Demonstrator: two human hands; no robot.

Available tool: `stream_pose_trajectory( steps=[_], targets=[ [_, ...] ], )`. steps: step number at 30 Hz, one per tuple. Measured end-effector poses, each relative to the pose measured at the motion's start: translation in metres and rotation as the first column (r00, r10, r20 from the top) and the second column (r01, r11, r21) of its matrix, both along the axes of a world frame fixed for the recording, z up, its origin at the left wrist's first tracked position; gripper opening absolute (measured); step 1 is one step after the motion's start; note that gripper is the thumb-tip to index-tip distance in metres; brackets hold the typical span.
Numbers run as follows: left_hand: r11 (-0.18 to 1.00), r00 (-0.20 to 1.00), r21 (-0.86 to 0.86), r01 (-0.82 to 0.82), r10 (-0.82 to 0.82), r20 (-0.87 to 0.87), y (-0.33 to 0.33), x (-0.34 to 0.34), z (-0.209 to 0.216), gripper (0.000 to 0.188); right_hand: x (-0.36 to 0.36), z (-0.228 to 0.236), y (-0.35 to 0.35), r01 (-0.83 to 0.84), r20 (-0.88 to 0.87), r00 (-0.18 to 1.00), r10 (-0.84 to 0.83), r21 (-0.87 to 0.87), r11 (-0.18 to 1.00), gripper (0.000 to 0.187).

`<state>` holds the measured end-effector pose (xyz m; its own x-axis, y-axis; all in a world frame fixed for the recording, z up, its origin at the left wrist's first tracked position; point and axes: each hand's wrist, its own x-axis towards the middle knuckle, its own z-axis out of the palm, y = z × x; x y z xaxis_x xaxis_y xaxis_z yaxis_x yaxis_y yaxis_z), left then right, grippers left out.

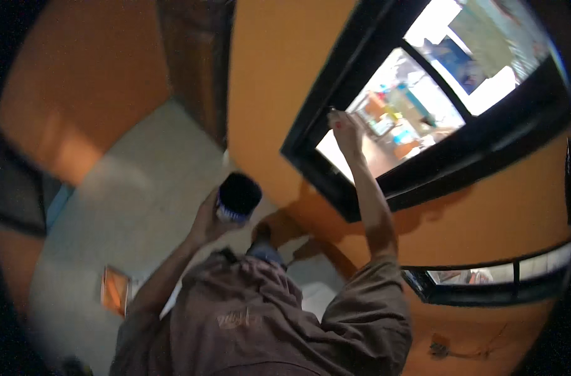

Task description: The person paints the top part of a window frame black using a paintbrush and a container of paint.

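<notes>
One can [237,198], seemingly wrapped by left-hand fingers [205,219].

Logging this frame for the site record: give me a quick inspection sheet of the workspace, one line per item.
Surface: orange wall with a black window frame; grey floor below.
Job's things: dark round can with a black open top; something small at the right fingertips, too blurred to tell what.
Clutter: flat orange-and-white item on the floor; white patch near the feet.
Hands: left hand grips the can from the side; right hand is raised to the upper frame edge.
Cables: nothing seen.
Surroundings: bright blurred view through the window glass; a second black-framed opening lower right; a dark doorway at the top.
</notes>
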<state>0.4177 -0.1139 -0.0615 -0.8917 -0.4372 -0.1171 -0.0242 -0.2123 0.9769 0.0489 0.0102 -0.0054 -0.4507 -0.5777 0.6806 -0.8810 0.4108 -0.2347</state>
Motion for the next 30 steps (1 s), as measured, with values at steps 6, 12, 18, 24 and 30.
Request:
stream_pose_trajectory(
  steps=[6, 12, 18, 24, 30],
  targets=[
    [0.768, 0.948, -0.560, -0.312, 0.217, -0.231, -0.007, 0.032, -0.032, 0.084, 0.189, -0.071, 0.033, 0.394, 0.639, 0.675, 0.368, -0.734, 0.553, 0.030],
    [0.913, 0.922, -0.251, -0.320, 0.240, -0.303, -0.012, 0.064, -0.046, 0.091, 0.316, -0.054, 0.062, 0.305, 0.700, 0.509, 0.501, -0.691, 0.656, 0.039],
    [0.850, 0.886, -0.327, -0.412, 0.291, -0.360, -0.004, 0.069, -0.046, 0.092, 0.328, 0.000, 0.076, -0.270, 0.475, 0.648, 0.595, -0.587, 0.763, 0.031],
    [0.564, 0.851, -0.640, -0.521, 0.291, -0.437, -0.012, 0.080, -0.036, 0.083, 0.324, 0.042, 0.050, -0.603, 0.402, 0.694, 0.597, -0.128, 0.787, 0.026],
    [0.486, 0.823, -0.664, -0.567, 0.352, -0.445, -0.016, 0.089, -0.036, 0.080, 0.334, 0.048, 0.019, -0.608, 0.430, 0.731, 0.530, 0.056, 0.792, 0.026]
  ],
)
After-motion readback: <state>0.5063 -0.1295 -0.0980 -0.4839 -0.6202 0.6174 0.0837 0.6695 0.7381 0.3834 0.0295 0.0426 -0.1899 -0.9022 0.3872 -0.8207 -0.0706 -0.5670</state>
